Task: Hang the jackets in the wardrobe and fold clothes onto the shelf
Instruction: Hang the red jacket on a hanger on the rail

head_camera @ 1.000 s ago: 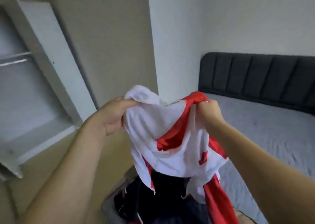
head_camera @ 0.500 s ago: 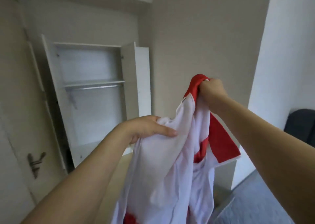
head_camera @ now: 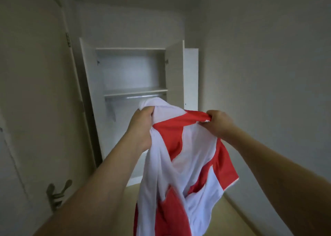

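Observation:
A red and white shirt [head_camera: 186, 160] hangs in front of me, held up by both hands. My left hand [head_camera: 141, 126] grips a bunch of its white cloth at the top left. My right hand [head_camera: 217, 122] grips a red edge at the top right. Beyond the shirt stands the open white wardrobe [head_camera: 132, 70], with a bare shelf [head_camera: 134, 92] and a metal hanging rail [head_camera: 132, 97] just under it. The shirt's lower part runs off the bottom of the frame.
A room door [head_camera: 32, 110] with a metal handle [head_camera: 57, 194] stands close on my left. The wardrobe's right door [head_camera: 176, 74] is swung open. A plain wall runs along the right, and wooden floor [head_camera: 231, 216] shows below.
I have turned from the bed to face the wardrobe. My hands have spread apart along the shirt's top, the right one now level with the left, and the cloth hangs wider.

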`<state>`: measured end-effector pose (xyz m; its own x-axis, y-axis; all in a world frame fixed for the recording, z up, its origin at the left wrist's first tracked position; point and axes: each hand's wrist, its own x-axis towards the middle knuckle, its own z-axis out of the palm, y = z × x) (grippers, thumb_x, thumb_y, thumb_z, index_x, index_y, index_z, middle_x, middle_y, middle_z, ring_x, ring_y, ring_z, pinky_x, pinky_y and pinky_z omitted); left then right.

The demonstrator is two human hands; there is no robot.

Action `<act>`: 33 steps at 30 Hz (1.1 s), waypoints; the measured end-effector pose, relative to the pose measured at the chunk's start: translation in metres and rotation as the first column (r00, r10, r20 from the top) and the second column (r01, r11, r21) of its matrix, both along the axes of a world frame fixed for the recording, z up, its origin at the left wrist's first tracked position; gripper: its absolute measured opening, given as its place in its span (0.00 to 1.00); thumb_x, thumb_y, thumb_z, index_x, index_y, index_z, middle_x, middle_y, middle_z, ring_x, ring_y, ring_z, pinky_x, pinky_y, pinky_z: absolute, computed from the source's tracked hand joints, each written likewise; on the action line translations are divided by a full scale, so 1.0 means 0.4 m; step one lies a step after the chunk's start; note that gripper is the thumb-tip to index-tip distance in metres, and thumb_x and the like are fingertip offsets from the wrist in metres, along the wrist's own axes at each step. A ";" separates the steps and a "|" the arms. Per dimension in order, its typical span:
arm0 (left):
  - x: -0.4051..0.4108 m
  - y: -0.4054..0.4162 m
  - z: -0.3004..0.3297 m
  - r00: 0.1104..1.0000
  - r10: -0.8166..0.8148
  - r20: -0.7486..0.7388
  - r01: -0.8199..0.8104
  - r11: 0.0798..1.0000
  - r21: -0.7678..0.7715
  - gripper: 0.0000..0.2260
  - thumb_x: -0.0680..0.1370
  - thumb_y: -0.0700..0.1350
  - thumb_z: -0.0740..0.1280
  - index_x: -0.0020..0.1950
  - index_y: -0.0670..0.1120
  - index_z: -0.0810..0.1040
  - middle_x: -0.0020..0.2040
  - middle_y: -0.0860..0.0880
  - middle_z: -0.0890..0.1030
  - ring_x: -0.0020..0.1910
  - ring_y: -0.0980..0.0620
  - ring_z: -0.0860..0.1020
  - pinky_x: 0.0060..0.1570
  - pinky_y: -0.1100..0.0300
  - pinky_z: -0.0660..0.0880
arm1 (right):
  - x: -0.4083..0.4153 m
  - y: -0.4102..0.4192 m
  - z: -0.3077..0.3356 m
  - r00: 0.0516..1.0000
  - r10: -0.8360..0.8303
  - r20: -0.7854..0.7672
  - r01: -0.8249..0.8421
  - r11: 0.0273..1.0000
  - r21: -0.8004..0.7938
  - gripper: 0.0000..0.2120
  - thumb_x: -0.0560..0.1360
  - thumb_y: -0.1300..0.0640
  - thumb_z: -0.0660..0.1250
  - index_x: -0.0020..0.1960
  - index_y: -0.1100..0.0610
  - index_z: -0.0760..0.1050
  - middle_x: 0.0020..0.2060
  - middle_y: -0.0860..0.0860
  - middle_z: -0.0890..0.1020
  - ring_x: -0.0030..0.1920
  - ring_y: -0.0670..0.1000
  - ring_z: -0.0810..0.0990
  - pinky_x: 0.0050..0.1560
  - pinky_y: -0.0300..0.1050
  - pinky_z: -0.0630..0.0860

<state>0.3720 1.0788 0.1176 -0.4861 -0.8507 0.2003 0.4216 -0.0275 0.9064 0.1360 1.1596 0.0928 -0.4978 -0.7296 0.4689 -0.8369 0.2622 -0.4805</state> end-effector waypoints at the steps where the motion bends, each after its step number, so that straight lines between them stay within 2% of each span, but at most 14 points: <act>1: -0.029 -0.043 0.008 0.999 0.026 0.023 -0.026 1.000 -0.001 0.08 0.75 0.42 0.65 0.51 0.44 0.82 0.43 0.45 0.84 0.43 0.45 0.83 0.47 0.54 0.79 | -0.023 -0.065 -0.022 1.000 0.023 0.004 -0.023 0.999 0.035 0.08 0.74 0.49 0.68 0.41 0.52 0.73 0.38 0.50 0.79 0.41 0.54 0.77 0.39 0.44 0.71; 6: -0.117 -0.288 0.021 0.955 0.186 0.233 -0.136 0.967 -0.214 0.11 0.69 0.51 0.69 0.48 0.50 0.84 0.47 0.47 0.86 0.49 0.45 0.84 0.54 0.49 0.78 | -0.131 -0.395 -0.052 0.980 0.125 0.155 -0.131 0.991 0.026 0.08 0.77 0.57 0.63 0.47 0.57 0.80 0.44 0.54 0.83 0.47 0.56 0.80 0.45 0.46 0.74; 11: -0.162 -0.609 0.000 0.940 0.317 0.123 -0.296 0.941 -0.164 0.08 0.79 0.42 0.65 0.55 0.49 0.82 0.52 0.46 0.84 0.53 0.45 0.82 0.57 0.50 0.78 | -0.209 -0.701 -0.075 0.945 0.175 0.276 -0.199 0.978 0.062 0.08 0.77 0.55 0.64 0.48 0.55 0.81 0.45 0.53 0.83 0.42 0.50 0.80 0.44 0.42 0.76; 13: -0.208 -0.730 -0.003 0.948 0.294 0.121 -0.258 0.934 -0.248 0.06 0.77 0.45 0.68 0.51 0.51 0.83 0.49 0.50 0.85 0.51 0.50 0.83 0.54 0.54 0.78 | -0.239 -0.811 -0.086 0.912 0.173 0.373 -0.193 0.981 0.017 0.10 0.77 0.57 0.63 0.51 0.57 0.82 0.46 0.54 0.84 0.48 0.54 0.82 0.51 0.48 0.79; 15: -0.240 -0.849 -0.029 0.941 0.191 0.280 -0.073 0.921 -0.382 0.08 0.71 0.50 0.72 0.48 0.52 0.84 0.45 0.52 0.86 0.46 0.53 0.84 0.48 0.59 0.78 | -0.268 -0.903 -0.082 0.860 0.189 0.474 -0.154 0.982 -0.113 0.12 0.75 0.63 0.62 0.51 0.57 0.83 0.44 0.53 0.84 0.50 0.55 0.83 0.55 0.50 0.79; 16: -0.250 -0.911 -0.044 0.891 0.133 0.434 0.073 0.902 -0.425 0.11 0.67 0.51 0.74 0.48 0.52 0.84 0.44 0.53 0.86 0.45 0.54 0.84 0.46 0.61 0.79 | -0.286 -0.948 -0.066 0.846 0.203 0.493 -0.131 0.975 -0.178 0.15 0.73 0.66 0.60 0.50 0.57 0.83 0.45 0.54 0.85 0.50 0.55 0.83 0.57 0.51 0.79; 18: -0.267 -1.039 -0.082 0.642 0.121 0.757 0.328 0.849 -0.414 0.14 0.63 0.50 0.76 0.47 0.51 0.84 0.42 0.52 0.86 0.43 0.52 0.85 0.42 0.60 0.80 | -0.317 -1.039 -0.014 0.852 0.201 0.484 -0.094 0.967 -0.237 0.17 0.70 0.68 0.58 0.50 0.57 0.82 0.48 0.56 0.84 0.51 0.54 0.82 0.57 0.50 0.78; 19: -0.280 -1.106 -0.106 0.511 0.180 0.840 0.382 0.829 -0.409 0.11 0.63 0.48 0.74 0.44 0.48 0.82 0.40 0.49 0.85 0.41 0.50 0.84 0.39 0.59 0.79 | -0.325 -1.081 0.013 0.868 0.192 0.458 -0.089 0.967 -0.237 0.16 0.71 0.68 0.58 0.49 0.56 0.82 0.49 0.56 0.84 0.50 0.54 0.82 0.56 0.49 0.78; 21: -0.322 -1.238 -0.146 0.416 0.300 0.858 0.344 0.822 -0.454 0.03 0.66 0.41 0.71 0.38 0.45 0.78 0.37 0.46 0.82 0.37 0.47 0.82 0.34 0.60 0.75 | -0.341 -1.167 0.054 0.890 0.190 0.414 -0.092 0.965 -0.244 0.16 0.72 0.66 0.59 0.52 0.57 0.82 0.50 0.55 0.84 0.51 0.53 0.81 0.56 0.48 0.78; 23: -0.372 -1.364 -0.190 0.435 0.380 0.817 0.233 0.828 -0.509 0.03 0.70 0.37 0.67 0.38 0.45 0.78 0.40 0.45 0.81 0.38 0.48 0.80 0.34 0.62 0.71 | -0.372 -1.248 0.075 0.864 0.214 0.455 -0.069 0.947 -0.313 0.19 0.70 0.66 0.58 0.54 0.56 0.83 0.49 0.53 0.84 0.51 0.52 0.82 0.57 0.48 0.79; 25: -0.420 -1.480 -0.243 0.455 0.415 0.787 0.126 0.845 -0.519 0.05 0.73 0.38 0.67 0.45 0.40 0.82 0.44 0.44 0.83 0.43 0.47 0.81 0.39 0.60 0.73 | -0.431 -1.319 0.081 0.822 0.210 0.530 0.001 0.930 -0.369 0.21 0.70 0.67 0.57 0.56 0.57 0.82 0.50 0.54 0.84 0.52 0.54 0.82 0.57 0.49 0.79; 27: -0.468 -1.581 -0.287 0.574 0.343 0.743 0.005 0.906 -0.423 0.06 0.74 0.40 0.69 0.49 0.39 0.83 0.47 0.42 0.84 0.45 0.46 0.81 0.42 0.58 0.74 | -0.511 -1.388 0.062 0.802 0.147 0.580 0.063 0.943 -0.326 0.20 0.72 0.66 0.58 0.60 0.59 0.80 0.52 0.57 0.83 0.54 0.57 0.81 0.59 0.51 0.78; 30: -0.559 -1.704 -0.287 0.771 0.269 0.577 -0.133 0.954 -0.267 0.02 0.75 0.39 0.71 0.46 0.44 0.82 0.47 0.41 0.84 0.45 0.45 0.81 0.45 0.55 0.75 | -0.629 -1.506 0.014 0.804 0.087 0.588 0.079 0.964 -0.252 0.19 0.74 0.64 0.58 0.62 0.61 0.78 0.55 0.58 0.81 0.56 0.60 0.79 0.60 0.52 0.76; 33: -0.647 -1.823 -0.255 0.823 0.262 0.505 -0.127 0.949 -0.287 0.06 0.73 0.40 0.73 0.44 0.51 0.82 0.40 0.50 0.85 0.42 0.51 0.83 0.39 0.63 0.78 | -0.719 -1.645 -0.033 0.768 0.098 0.633 0.088 0.962 -0.257 0.14 0.76 0.60 0.61 0.60 0.60 0.78 0.53 0.58 0.80 0.57 0.60 0.78 0.56 0.48 0.75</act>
<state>0.1134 0.3494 0.0156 -0.4032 -0.9006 0.1622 -0.1523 0.2408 0.9586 -0.1517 0.5018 0.0797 -0.7443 -0.6324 0.2148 -0.3146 0.0482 -0.9480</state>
